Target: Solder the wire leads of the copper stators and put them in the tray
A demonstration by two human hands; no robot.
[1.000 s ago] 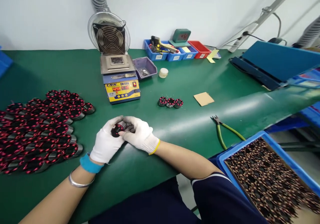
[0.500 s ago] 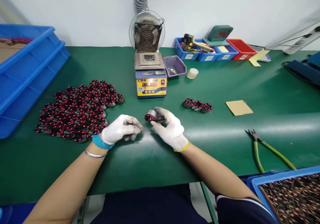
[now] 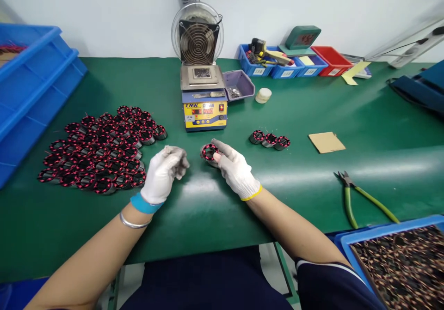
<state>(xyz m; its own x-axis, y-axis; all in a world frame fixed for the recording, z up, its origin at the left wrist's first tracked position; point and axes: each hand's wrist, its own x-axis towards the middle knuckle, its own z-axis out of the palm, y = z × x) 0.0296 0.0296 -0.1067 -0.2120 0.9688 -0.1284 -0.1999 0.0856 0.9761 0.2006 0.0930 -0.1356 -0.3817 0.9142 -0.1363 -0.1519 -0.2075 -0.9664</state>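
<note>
My right hand (image 3: 237, 171), in a white glove with a yellow cuff, grips a motor stator (image 3: 208, 153). The stator is a dark ring with red-and-black windings, its round opening now facing me. Just left of it my left hand (image 3: 163, 173), gloved and with a blue band at the wrist, is closed with the fingertips curled together. Whatever those fingers may hold is too small to see. Close by the left hand lies a packed group of similar stators (image 3: 104, 150). To the right of my right hand three more stators (image 3: 269, 140) sit in a row.
A yellow-and-blue solder pot (image 3: 205, 111) with a fan (image 3: 199, 44) behind it stands ahead. Beside it are a purple tray (image 3: 248, 86) and small bins (image 3: 286, 72). Green-handled cutters (image 3: 350, 199), a cardboard piece (image 3: 326, 142), a blue crate (image 3: 378, 231) and stacked blue crates (image 3: 38, 88) flank the work area.
My right hand has tipped the stator so that its opening faces me. My left hand has drawn back to the left and lifted, away from the stator. The view has shifted slightly.
</note>
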